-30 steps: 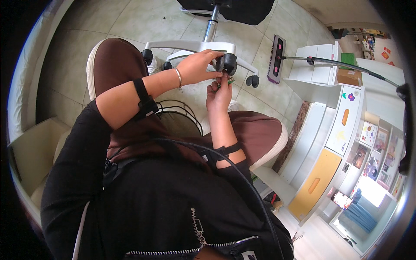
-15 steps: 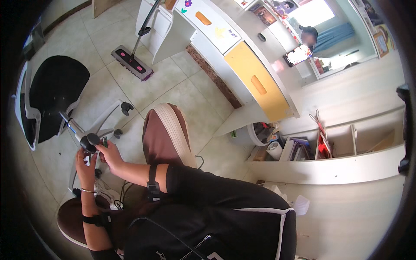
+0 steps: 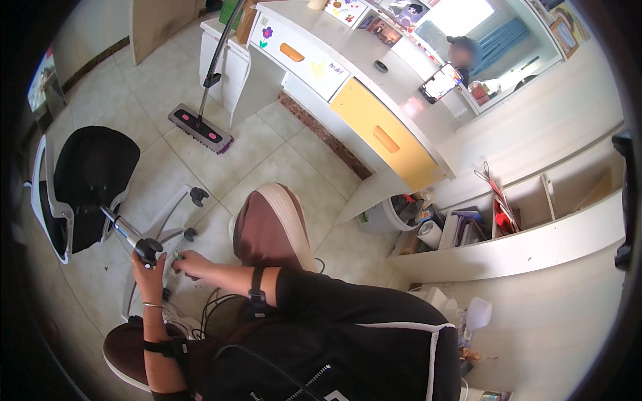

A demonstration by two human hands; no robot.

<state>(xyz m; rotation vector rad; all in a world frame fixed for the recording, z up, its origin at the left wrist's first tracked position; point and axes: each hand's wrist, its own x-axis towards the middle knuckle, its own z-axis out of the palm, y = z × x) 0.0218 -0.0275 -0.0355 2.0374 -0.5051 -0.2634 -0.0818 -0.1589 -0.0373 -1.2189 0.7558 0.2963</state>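
Caster (image 3: pixel 148 250), black, rounded and plastic-looking, sits at the smooth white base (image 3: pixel 168 215) of a tipped office chair (image 3: pixel 95 174), low before the person. The left hand (image 3: pixel 148 275) grips it, fingers curled round its side; the right hand (image 3: pixel 193 265) pinches a small green object (image 3: pixel 178 255), too little to identify. A shiny metal column (image 3: pixel 121 226) runs to the chair's matte black seat (image 3: pixel 93 152).

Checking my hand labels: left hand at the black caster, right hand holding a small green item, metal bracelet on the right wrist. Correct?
One error: the metal bracelet is on the left wrist, as the current head view shows. The rest stands: left hand at the black caster, right hand holding a small green item.
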